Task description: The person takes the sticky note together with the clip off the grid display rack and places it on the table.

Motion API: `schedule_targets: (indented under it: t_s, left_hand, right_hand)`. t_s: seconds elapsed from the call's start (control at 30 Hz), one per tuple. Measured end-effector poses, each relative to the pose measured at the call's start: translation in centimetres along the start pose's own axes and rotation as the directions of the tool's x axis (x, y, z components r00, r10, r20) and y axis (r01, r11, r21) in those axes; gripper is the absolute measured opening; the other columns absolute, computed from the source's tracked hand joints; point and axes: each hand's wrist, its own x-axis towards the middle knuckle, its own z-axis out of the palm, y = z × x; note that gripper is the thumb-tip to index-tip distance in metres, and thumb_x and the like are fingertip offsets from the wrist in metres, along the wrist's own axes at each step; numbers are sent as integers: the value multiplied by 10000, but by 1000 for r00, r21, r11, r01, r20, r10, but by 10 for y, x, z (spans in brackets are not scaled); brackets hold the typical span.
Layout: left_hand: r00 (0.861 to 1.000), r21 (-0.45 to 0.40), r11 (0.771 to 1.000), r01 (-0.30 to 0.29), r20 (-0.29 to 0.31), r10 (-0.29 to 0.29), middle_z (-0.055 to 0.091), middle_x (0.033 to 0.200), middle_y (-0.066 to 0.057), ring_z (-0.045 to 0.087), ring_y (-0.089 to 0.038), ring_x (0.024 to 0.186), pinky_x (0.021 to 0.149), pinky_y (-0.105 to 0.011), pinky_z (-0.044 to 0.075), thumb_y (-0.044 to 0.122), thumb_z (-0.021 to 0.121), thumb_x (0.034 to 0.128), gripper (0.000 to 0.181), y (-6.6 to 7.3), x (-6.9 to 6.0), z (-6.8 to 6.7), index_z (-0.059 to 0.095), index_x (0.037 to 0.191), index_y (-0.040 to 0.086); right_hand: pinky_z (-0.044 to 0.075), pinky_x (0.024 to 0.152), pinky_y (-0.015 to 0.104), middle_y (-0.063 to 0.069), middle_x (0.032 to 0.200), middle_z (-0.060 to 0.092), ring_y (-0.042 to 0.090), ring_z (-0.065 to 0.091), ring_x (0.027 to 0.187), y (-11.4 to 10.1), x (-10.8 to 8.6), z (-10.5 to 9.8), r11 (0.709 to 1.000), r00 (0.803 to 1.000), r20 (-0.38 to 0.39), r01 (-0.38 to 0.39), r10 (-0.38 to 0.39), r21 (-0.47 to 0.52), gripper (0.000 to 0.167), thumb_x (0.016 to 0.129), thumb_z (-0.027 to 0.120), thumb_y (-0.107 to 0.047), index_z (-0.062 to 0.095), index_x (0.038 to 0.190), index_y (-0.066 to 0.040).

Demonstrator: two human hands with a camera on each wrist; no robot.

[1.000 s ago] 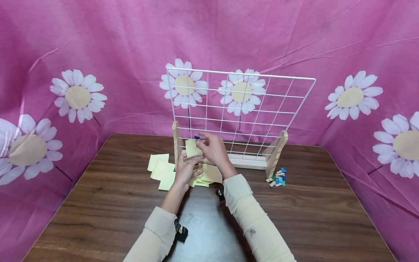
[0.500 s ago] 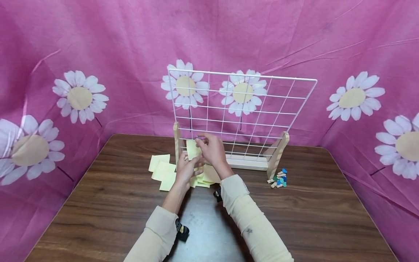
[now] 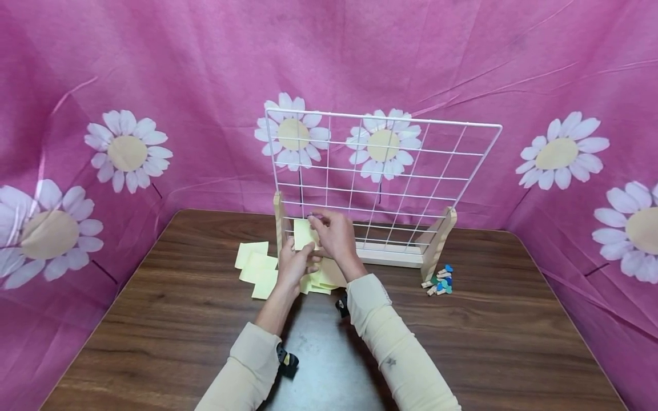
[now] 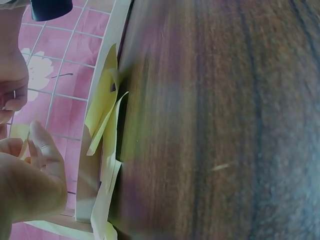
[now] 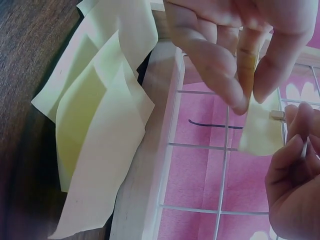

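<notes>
A pale yellow sticky note (image 3: 303, 233) stands upright against the lower left of the white wire grid (image 3: 382, 165). My left hand (image 3: 294, 268) pinches its lower edge between thumb and fingers, as the right wrist view shows from close by. At the note's upper edge, my right hand (image 3: 336, 237) pinches a small wooden clothespin (image 5: 277, 115), mostly covered by the fingertips. In the right wrist view the clothespin's tip overlaps the note beside a grid wire. In the left wrist view the note (image 4: 20, 132) is partly hidden by my fingers.
Several loose yellow notes (image 3: 257, 267) lie left of the grid stand, and more notes (image 5: 100, 110) lie in front of its wooden base (image 3: 390, 255). A small pile of clothespins with blue and green hearts (image 3: 439, 282) sits by the right wooden leg (image 3: 437, 245).
My right thumb and fingers, apart beside the blue-topped clothespin a second ago, have come together on it and cover it. My left hand keeps its place at the note's lower edge.
</notes>
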Motion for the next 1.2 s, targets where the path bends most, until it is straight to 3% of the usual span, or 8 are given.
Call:
schedule_targets:
  t_s: [0.13,0.27,0.5,0.73,1.0,1.2]
  left_hand:
    - [1000,7,1000,-8,-24,9,648,880,-102,673,-137,621,498,-214,547,83,594,1000,121,1,1,-1,489,1045,43]
    - [999,9,1000,-12,-33,12,608,836,-93,653,-114,581,472,-195,523,89,602,997,143,0,3,-2,467,970,53]
    - [998,46,999,-20,-52,22,658,818,-124,652,-123,589,468,-191,512,87,618,983,118,-1,3,-4,550,1052,19]
    - [997,88,996,-32,-61,37,674,880,-197,649,-118,571,463,-197,512,79,621,960,277,-1,2,-5,566,1213,-20]
    - [999,99,995,-23,-38,27,635,865,-155,596,-103,543,462,-187,483,79,631,962,139,-2,-1,-5,578,1056,-10]
    - [999,110,993,-40,-15,42,612,850,-135,596,-126,550,472,-202,482,68,637,954,132,-3,0,-7,579,1055,6]
  right_hand:
    - [439,397,224,73,830,762,199,592,411,2,0,0,999,1000,-15,0,0,46,196,960,722,-188,784,1100,-66]
    - [422,384,212,86,831,764,212,589,404,2,1,0,997,999,-45,2,1,79,175,940,745,-176,796,1067,-67]
    - [440,385,218,94,833,766,145,564,382,2,2,1,996,997,-82,11,-3,87,159,930,756,-172,801,1042,-68]
    - [417,370,208,110,814,762,84,534,367,5,1,1,993,992,-117,56,-44,101,135,924,760,-141,806,1015,-52]
    - [333,333,196,109,831,765,84,529,351,2,-1,-3,989,983,-167,100,-80,113,128,928,756,-146,812,1015,-70]
    - [377,340,202,123,837,764,101,534,353,3,-3,-5,981,979,-181,123,-95,151,133,916,767,-134,807,1013,-51]
